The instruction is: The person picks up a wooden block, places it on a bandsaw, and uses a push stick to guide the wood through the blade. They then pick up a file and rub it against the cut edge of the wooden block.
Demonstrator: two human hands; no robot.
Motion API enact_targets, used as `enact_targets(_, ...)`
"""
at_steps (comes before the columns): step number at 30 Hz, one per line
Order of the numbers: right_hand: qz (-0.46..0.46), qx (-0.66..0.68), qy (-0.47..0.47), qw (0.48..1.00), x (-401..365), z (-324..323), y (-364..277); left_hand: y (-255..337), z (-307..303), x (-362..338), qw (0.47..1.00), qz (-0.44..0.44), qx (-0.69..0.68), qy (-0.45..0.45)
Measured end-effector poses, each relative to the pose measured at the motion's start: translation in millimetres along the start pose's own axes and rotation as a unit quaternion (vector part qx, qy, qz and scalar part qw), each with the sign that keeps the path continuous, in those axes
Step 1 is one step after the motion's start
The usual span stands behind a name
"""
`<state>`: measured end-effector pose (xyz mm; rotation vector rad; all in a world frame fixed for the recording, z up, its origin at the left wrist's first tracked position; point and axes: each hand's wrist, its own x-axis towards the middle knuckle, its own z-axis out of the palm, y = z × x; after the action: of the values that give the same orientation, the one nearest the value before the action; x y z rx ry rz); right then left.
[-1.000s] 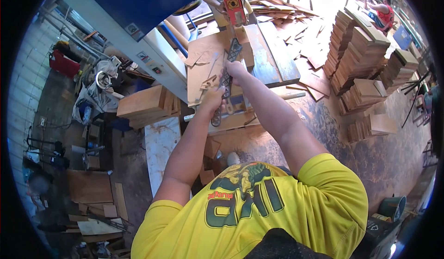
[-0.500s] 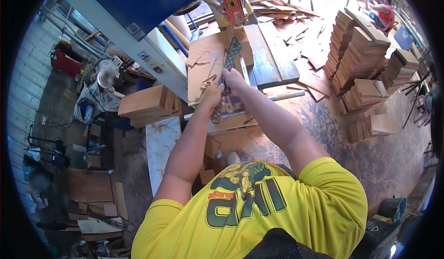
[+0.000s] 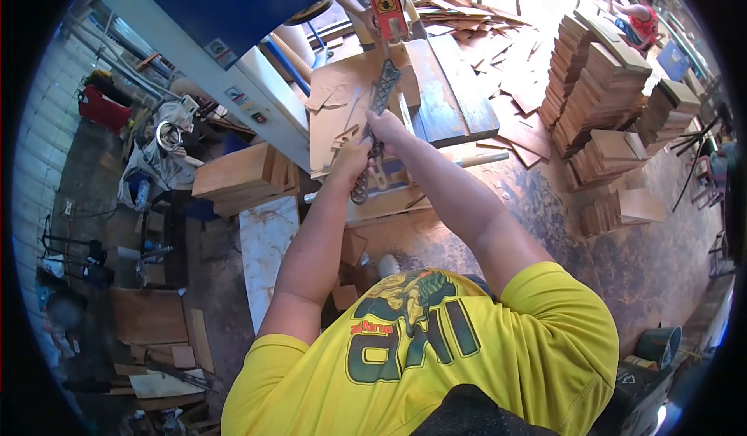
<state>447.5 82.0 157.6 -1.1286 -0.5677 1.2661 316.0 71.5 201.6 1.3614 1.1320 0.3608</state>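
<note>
A long, narrow carved wooden piece with a lattice pattern (image 3: 383, 86) lies over the machine's table (image 3: 334, 86), its far end close under the red guard (image 3: 383, 7). My left hand (image 3: 354, 158) is closed round its near part, beside a small cut-out wooden piece (image 3: 346, 136). Just ahead and to the right, my right hand (image 3: 387, 129) is closed on the same strip. The strip's near end sticks out below my hands. Another person's arm (image 3: 352, 2) reaches in by the guard on the far side.
Stacked boards (image 3: 595, 86) stand on the floor at the right, with loose thin boards (image 3: 513, 117) behind the table. Wooden blocks (image 3: 241, 173) sit left of the machine. A seated person (image 3: 642, 20) is at the far right.
The view has shifted slightly. Both my hands keep hold of the lattice strip, which shows little movement against the table.
</note>
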Motion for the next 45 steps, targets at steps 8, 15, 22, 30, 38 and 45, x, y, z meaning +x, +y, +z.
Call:
enact_targets(8, 0.012, -0.012, 0.014, 1.000, 12.5, -1.5, 2.6, 3.1, -2.4, 3.0, 1.000, 0.009, 0.007, -0.012)
enact_targets(15, 0.009, -0.026, 0.015, 1.000, 9.8, 1.2, -8.2, 0.5, -4.3, 13.8, 1.000, 0.007, -0.002, 0.002)
enact_targets(22, 0.030, -0.017, 0.014, 0.999, 11.7, 1.6, -10.6, -0.1, -7.4, 22.2, 1.000, 0.006, -0.016, -0.014)
enact_targets(30, 0.024, -0.013, 0.036, 0.999, 17.9, 5.5, -12.4, 0.4, -10.7, 29.5, 1.000, 0.004, -0.020, -0.018)
enact_targets(38, 0.021, -0.019, 0.036, 0.999, 36.5, 0.2, -4.4, 6.2, -13.7, 30.5, 1.000, 0.017, -0.012, -0.021)
enact_targets(45, 0.038, 0.001, 0.039, 0.999, 31.4, 6.8, -11.5, 8.5, -17.9, 37.2, 1.000, 0.010, -0.009, -0.022)
